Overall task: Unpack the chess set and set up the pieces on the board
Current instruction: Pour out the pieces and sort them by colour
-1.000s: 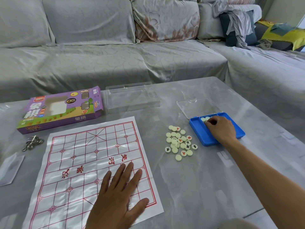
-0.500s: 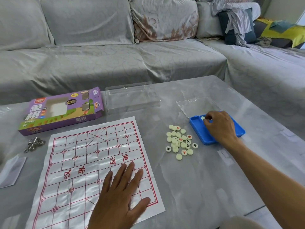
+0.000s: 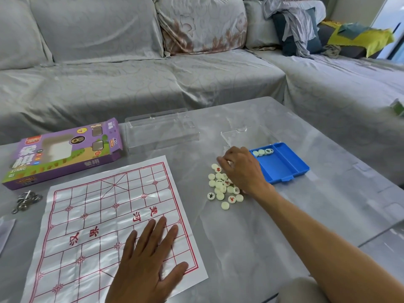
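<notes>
Several pieces [image 3: 220, 186] lie hidden under the right hand [image 3: 242, 169], its grip unclear.

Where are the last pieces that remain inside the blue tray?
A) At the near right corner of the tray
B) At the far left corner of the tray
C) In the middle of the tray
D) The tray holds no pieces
B: a few pale pieces lie together in the far left corner of the blue tray, and the rest of its floor shows bare blue.
</notes>
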Available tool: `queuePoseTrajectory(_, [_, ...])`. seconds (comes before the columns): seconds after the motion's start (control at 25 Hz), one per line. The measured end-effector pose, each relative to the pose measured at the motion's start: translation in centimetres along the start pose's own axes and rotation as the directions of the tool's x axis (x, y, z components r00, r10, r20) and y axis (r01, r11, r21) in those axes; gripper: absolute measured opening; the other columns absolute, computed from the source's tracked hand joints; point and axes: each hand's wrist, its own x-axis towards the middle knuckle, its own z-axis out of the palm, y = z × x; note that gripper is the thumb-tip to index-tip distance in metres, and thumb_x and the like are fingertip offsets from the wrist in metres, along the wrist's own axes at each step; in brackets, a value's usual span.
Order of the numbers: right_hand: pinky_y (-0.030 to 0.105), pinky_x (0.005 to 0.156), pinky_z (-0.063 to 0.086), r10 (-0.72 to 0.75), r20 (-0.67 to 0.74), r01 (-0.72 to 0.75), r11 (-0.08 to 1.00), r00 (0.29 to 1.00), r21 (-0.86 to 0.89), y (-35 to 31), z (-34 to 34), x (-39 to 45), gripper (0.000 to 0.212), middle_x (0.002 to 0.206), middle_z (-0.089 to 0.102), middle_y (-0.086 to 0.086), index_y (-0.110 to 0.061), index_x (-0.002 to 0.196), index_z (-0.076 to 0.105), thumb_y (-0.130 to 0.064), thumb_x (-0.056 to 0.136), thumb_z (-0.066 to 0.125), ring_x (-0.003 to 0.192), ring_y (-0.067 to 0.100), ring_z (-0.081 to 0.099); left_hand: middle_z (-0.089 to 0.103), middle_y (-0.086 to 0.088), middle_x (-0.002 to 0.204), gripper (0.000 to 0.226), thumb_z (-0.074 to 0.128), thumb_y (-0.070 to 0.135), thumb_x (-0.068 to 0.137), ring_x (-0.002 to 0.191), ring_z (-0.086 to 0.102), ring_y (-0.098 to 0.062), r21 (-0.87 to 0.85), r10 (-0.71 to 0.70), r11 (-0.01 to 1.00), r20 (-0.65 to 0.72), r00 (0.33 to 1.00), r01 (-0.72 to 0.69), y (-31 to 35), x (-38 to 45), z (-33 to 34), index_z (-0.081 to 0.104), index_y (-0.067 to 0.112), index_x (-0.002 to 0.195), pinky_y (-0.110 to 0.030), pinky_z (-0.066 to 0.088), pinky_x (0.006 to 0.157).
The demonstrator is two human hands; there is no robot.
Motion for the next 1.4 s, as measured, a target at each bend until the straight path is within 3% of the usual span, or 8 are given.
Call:
queuePoseTrajectory(0.08, [0.032, 0.078, 0.042, 0.194, -0.139, -0.187, 0.98, 0.971, 0.065, 2.6, -0.9, 0.4, 0.028, 0.103, 0.064, 0.0, -0.013, 0.093, 0.068, -0.03, 0.098, 0.046, 0.096, 0.018, 0.05, 0.036, 0.0, 0.154, 0.075, 0.028, 0.077, 0.087, 0.145, 0.014, -0.017, -0.016, 0.01, 1.0, -0.007, 1.0, -0.01, -0.1, 0.1, 0.1, 0.04, 0.033, 0.145, -0.037, 0.012, 0.111])
queuePoseTrajectory(0.16, [0.037, 0.084, 0.046, 0.292, -0.123, -0.294, 0.956, 0.948, 0.005, 6.3, -1.6, 0.8, 0.024, 0.111, 0.064, 0.003, -0.015, 0.104, 0.067, -0.02, 0.098, 0.044, 0.103, 0.022, 0.052, 0.037, -0.001, 0.153, 0.074, 0.027, 0.077, 0.087, 0.143, 0.017, -0.017, -0.031, 0.013, 0.999, -0.018, 1.0, -0.014, -0.1, 0.2, 0.2, 0.041, 0.032, 0.144, -0.037, 0.013, 0.11])
queuePoseTrajectory(0.32, [0.031, 0.084, 0.046, 0.268, 0.083, -0.272, 0.962, 0.96, 0.038, 9.9, -2.3, 1.7, 0.025, 0.119, 0.062, -0.002, -0.017, 0.111, 0.069, -0.01, 0.096, 0.049, 0.107, 0.019, 0.058, 0.038, -0.001, 0.153, 0.074, 0.028, 0.076, 0.087, 0.143, 0.019, -0.018, -0.041, 0.015, 0.999, -0.037, 0.999, -0.017, -0.1, 0.1, 0.2, 0.042, 0.032, 0.144, -0.038, 0.014, 0.11])
queuePoseTrajectory(0.68, [0.034, 0.081, 0.047, 0.108, 0.057, -0.092, 0.969, 0.993, -0.229, 10.4, -3.2, 1.4, 0.008, 0.099, 0.063, 0.001, -0.013, 0.087, 0.068, -0.016, 0.091, 0.061, 0.096, 0.022, 0.053, 0.033, 0.002, 0.156, 0.075, 0.031, 0.077, 0.086, 0.145, 0.017, -0.018, -0.034, 0.012, 0.999, -0.019, 1.0, -0.013, -0.2, 0.0, 0.4, 0.04, 0.033, 0.146, -0.04, 0.012, 0.113])
queuePoseTrajectory(0.84, [0.036, 0.082, 0.049, 0.194, 0.002, -0.193, 0.977, 0.981, -0.09, 10.2, -3.1, 1.2, 0.007, 0.096, 0.062, -0.002, -0.014, 0.089, 0.068, -0.018, 0.091, 0.062, 0.094, 0.019, 0.055, 0.035, 0.001, 0.154, 0.074, 0.03, 0.076, 0.086, 0.144, 0.019, -0.019, -0.023, 0.018, 1.0, -0.023, 1.0, -0.019, -0.2, 0.1, 0.3, 0.041, 0.032, 0.145, -0.039, 0.014, 0.111])
queuePoseTrajectory(1.08, [0.033, 0.075, 0.052, 0.218, 0.053, -0.209, 0.969, 0.975, -0.128, 10.8, -3.2, 1.2, 0.017, 0.1, 0.064, 0.0, -0.019, 0.105, 0.064, -0.022, 0.089, 0.066, 0.09, 0.016, 0.058, 0.035, 0.001, 0.154, 0.076, 0.031, 0.078, 0.085, 0.145, 0.017, -0.019, -0.018, 0.015, 1.0, -0.021, 1.0, -0.015, -0.3, 0.1, 0.6, 0.043, 0.032, 0.144, -0.039, 0.011, 0.112])
queuePoseTrajectory(1.24, [0.033, 0.072, 0.05, 0.283, 0.052, -0.266, 0.941, 0.958, -0.211, 10.9, -2.9, 1.2, 0.016, 0.104, 0.064, 0.005, -0.016, 0.101, 0.072, -0.026, 0.092, 0.062, 0.091, 0.02, 0.057, 0.038, 0.0, 0.153, 0.075, 0.029, 0.077, 0.086, 0.143, 0.018, -0.019, -0.026, 0.023, 0.999, -0.031, 0.999, -0.024, -0.2, 0.2, 0.3, 0.042, 0.032, 0.144, -0.038, 0.013, 0.111])
queuePoseTrajectory(1.4, [0.036, 0.075, 0.053, 0.385, 0.009, -0.384, 0.922, 0.923, -0.049, 11.3, -3.1, 1.2, 0.007, 0.092, 0.069, 0.003, -0.015, 0.087, 0.072, -0.014, 0.088, 0.066, 0.086, 0.016, 0.059, 0.037, 0.0, 0.153, 0.074, 0.03, 0.077, 0.086, 0.144, 0.019, -0.019, -0.034, 0.013, 0.999, -0.03, 0.999, -0.014, -0.1, 0.1, 0.3, 0.044, 0.032, 0.144, -0.039, 0.012, 0.112])
